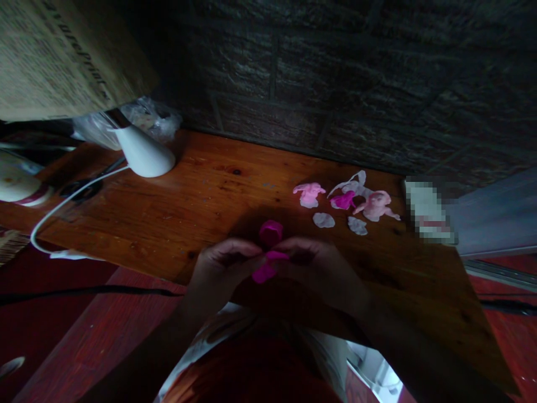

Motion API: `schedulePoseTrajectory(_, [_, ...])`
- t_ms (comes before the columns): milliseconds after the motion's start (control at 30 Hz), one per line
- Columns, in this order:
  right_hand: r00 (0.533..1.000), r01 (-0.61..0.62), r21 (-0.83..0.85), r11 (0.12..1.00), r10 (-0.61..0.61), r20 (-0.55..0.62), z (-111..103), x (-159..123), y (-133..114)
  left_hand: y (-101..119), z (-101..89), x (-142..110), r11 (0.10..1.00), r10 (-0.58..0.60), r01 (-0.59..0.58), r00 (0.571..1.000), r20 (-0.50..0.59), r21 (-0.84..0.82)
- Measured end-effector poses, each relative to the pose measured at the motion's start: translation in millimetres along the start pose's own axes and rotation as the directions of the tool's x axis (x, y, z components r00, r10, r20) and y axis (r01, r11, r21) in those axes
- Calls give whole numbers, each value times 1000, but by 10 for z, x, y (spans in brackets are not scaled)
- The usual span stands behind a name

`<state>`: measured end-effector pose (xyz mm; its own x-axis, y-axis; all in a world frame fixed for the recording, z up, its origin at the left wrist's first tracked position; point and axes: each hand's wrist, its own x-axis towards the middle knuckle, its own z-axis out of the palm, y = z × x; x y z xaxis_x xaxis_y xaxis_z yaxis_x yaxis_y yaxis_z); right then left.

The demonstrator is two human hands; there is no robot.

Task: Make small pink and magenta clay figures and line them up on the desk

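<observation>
My left hand (pixel 229 263) and my right hand (pixel 316 268) meet over the front part of the wooden table. Between their fingertips they pinch a bright magenta, soft-looking piece (pixel 264 272); whether it is paper, cloth or clay I cannot tell. Just beyond the fingers shows a rounded magenta part (pixel 271 231) with a darker middle, and I cannot tell whether it joins the held piece. Both hands are closed, with some fingers in shadow. Farther right lie a light pink crumpled piece (pixel 309 193), a small magenta one (pixel 344 200) and a peach-pink one (pixel 377 205).
Thin whitish scraps (pixel 324 220) lie near the pink pieces. On the left of the wooden table (pixel 210 168) stands a lamp with a white base (pixel 146 154), its white cable (pixel 62 210) hanging over the edge. A plastic bag (pixel 151 120) sits behind it. A dark brick wall (pixel 314 84) borders the back.
</observation>
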<state>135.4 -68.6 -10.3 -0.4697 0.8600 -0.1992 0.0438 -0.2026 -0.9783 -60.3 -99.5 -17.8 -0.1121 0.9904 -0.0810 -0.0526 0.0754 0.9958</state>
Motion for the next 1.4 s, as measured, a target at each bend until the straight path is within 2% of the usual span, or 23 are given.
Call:
schedulePoseTrajectory(100, [999, -43, 54, 998, 45, -27, 19, 11, 1, -35, 33, -32, 999, 24, -22, 998, -61, 31])
schedulePoseTrajectory(200, [997, -80, 108, 991, 78, 24, 28, 13, -10, -47, 43, -51, 998, 29, -25, 996, -89, 53])
schedulePoseTrajectory(400, [998, -62, 65, 996, 60, 24, 5, 14, -41, -26, 72, -22, 989, -92, 74, 987, -135, -130])
schedulePoseTrajectory(567, [980, -196, 268, 943, 177, 95, 11, -2, -60, -35, 83, -8, 978, -110, 88, 988, -111, -188])
schedulePoseTrajectory(767, [969, -245, 366, 898, 213, 125, 31, 3, -57, -52, 59, -24, 994, -61, 54, 995, -76, -92])
schedulePoseTrajectory(1000, [964, -266, 381, 885, 242, 111, 53, 16, -32, -64, 32, -36, 998, -54, 54, 999, -7, -15])
schedulePoseTrajectory(1100, [958, -287, 406, 868, 251, 139, 64, 19, -34, -84, 42, -29, 998, -52, 51, 998, -30, -42])
schedulePoseTrajectory(1233, [956, -294, 359, 886, 262, 135, 68, 18, -45, -88, 51, -35, 993, -48, 45, 998, -32, -106])
schedulePoseTrajectory(1333, [957, -289, 311, 906, 267, 112, 60, 7, -41, -53, 24, -41, 994, -63, 64, 998, 18, -92])
schedulePoseTrajectory(1400, [960, -278, 250, 928, 258, 109, 55, -4, -27, -20, -12, -35, 995, -82, 87, 991, 102, -46])
